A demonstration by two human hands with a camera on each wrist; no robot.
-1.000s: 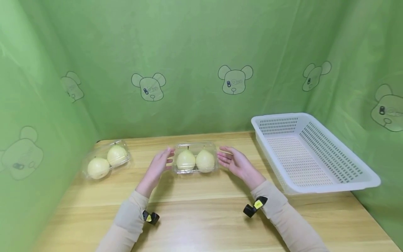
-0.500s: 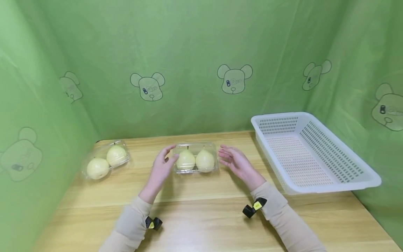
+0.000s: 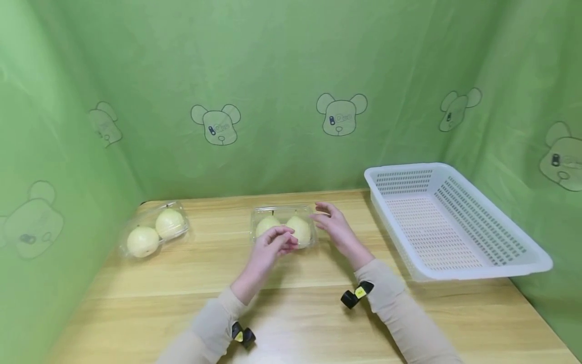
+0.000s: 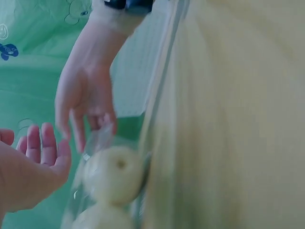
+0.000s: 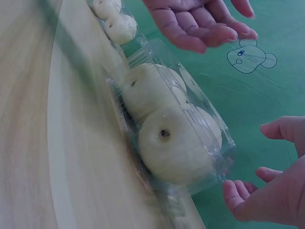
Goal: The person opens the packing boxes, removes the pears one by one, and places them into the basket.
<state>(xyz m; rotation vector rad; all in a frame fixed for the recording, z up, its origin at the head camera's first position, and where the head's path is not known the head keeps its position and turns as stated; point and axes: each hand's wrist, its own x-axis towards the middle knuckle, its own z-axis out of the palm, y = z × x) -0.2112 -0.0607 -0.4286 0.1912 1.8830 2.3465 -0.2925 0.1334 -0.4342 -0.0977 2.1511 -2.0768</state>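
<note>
A clear plastic clamshell box (image 3: pixel 283 208) with two pale yellow pears (image 5: pixel 176 145) inside sits at the middle back of the table, its lid down. My left hand (image 3: pixel 268 247) hovers over the front of this box, its fingers loosely bent around nothing. At the box's right end is my right hand (image 3: pixel 338 227), fingers slightly bent. In the right wrist view the right fingertips (image 5: pixel 229 188) are at the box's end; whether they touch it I cannot tell. The left wrist view is blurred, showing the right hand (image 4: pixel 90 90) over the end near one pear (image 4: pixel 114 174).
Another clear box (image 3: pixel 179 206) with two pears lies at the back left, angled. A white perforated plastic basket (image 3: pixel 395 227) stands on the right side of the wooden table (image 3: pixel 136 313). Green cloth (image 3: pixel 282 162) with bear faces encloses the back and sides.
My left hand has left the middle box's left end and moved right and nearer, across the box's front. The right hand has shifted slightly left, onto or beside the right end.
</note>
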